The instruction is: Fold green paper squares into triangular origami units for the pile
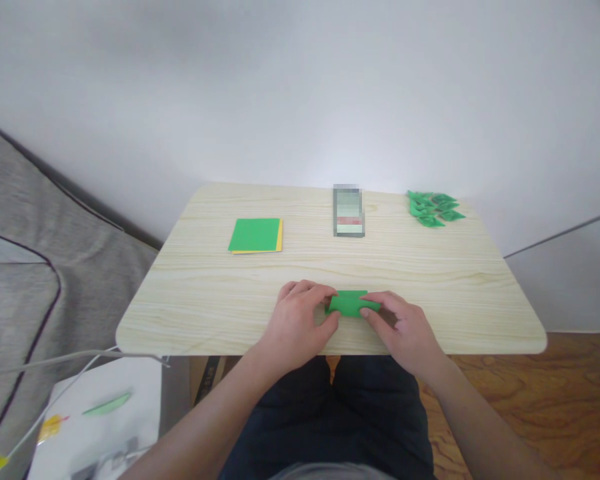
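A folded piece of green paper [349,304] lies at the front middle of the table, between my two hands. Thumb and fingers of my left hand [300,320] close on its left end. At the right end, my right hand [403,327] pinches it with the thumb below and the fingertips above. Farther back on the left sits a stack of square paper [255,235], green on top with a yellow edge showing. Several folded green paper pieces [433,208] are heaped at the back right.
The light wood table [190,280] stands against a white wall. A phone with a blurred screen [349,212] lies at the back middle. Left of the table are grey fabric [95,287], a white cable [75,360] and a lower white surface [130,380] with small items.
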### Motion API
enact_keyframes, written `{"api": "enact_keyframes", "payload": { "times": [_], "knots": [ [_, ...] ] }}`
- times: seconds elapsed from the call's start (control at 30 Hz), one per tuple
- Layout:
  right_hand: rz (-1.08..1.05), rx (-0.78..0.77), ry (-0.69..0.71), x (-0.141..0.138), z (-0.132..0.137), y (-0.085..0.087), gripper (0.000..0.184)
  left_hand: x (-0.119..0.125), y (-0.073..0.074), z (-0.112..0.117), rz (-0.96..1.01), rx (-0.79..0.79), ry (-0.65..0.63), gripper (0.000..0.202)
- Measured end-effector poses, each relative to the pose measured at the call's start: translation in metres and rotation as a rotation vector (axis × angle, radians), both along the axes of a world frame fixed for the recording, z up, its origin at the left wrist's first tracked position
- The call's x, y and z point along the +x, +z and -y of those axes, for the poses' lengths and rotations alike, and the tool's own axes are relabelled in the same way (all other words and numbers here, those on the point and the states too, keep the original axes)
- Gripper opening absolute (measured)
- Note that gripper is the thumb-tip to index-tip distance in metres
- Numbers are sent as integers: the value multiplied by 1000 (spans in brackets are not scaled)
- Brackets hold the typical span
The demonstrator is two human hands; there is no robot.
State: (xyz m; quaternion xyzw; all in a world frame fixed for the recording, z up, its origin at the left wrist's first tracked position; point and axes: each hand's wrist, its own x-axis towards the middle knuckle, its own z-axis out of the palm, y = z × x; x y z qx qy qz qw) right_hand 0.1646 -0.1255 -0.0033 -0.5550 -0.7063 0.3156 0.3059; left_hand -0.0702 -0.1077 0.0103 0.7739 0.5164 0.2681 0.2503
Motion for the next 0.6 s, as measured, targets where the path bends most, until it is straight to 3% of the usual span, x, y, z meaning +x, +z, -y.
{"api": "enact_keyframes", "payload": {
  "times": [0.3,0.6],
  "knots": [
    [88,152,33,-19,-15,0,11,-4,-12,1,50,-15,29,35],
    [161,119,55,-19,-23,1,11,-20,-6,-9,-11,-13,68,32]
  ]
}}
